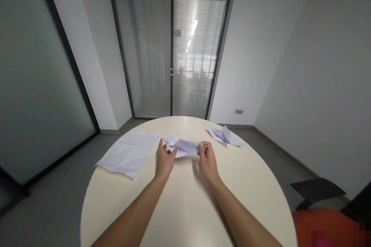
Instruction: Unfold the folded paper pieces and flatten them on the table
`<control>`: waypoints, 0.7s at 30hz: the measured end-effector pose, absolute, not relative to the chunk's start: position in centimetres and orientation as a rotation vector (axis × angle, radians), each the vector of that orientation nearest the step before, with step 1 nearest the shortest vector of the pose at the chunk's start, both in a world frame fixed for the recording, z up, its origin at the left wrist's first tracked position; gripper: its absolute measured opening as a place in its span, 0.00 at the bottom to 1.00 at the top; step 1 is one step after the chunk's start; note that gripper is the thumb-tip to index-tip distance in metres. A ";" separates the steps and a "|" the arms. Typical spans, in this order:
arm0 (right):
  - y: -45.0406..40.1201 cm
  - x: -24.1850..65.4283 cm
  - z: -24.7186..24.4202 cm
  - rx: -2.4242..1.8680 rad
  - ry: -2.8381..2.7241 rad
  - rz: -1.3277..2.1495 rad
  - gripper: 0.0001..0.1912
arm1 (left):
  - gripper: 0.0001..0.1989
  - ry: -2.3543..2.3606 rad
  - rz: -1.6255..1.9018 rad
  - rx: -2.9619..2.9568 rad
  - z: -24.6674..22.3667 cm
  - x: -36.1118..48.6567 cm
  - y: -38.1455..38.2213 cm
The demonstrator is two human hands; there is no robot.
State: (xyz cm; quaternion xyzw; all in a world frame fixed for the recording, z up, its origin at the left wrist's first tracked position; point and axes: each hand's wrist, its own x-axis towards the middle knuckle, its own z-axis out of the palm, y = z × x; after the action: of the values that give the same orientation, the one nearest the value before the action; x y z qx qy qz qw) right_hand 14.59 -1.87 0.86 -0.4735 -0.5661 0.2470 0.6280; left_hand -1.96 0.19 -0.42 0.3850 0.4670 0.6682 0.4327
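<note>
Currently, head view: folded paper is white, creased, layered, with a raised ridge along its middle; it's over the cream surface. Left grip holds its left end, right grip pinches its right end.

We see dull, creased paper in the folded piece and the big sheet. The table looks smooth and a bit shiny to us.
</note>
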 end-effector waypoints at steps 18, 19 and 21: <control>0.0 16.4 -0.7 -1.065 -1.237 0.632 0.13 | 0.12 1.091 1.608 0.910 -0.2 -1.9 0.2; 0.0 16.4 -0.9 -1.099 -1.275 0.612 0.15 | 0.12 1.074 1.613 0.858 -0.1 -1.9 0.2; 0.0 16.4 -1.2 -1.161 -1.316 0.604 0.19 | 0.11 1.057 1.627 0.779 0.1 -1.9 0.1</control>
State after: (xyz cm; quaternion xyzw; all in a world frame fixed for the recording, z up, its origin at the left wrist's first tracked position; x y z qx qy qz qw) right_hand 16.42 0.02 -1.17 -0.5006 -0.5674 0.2604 0.5996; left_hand -1.90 0.10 0.09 0.3225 0.4372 0.6733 0.5015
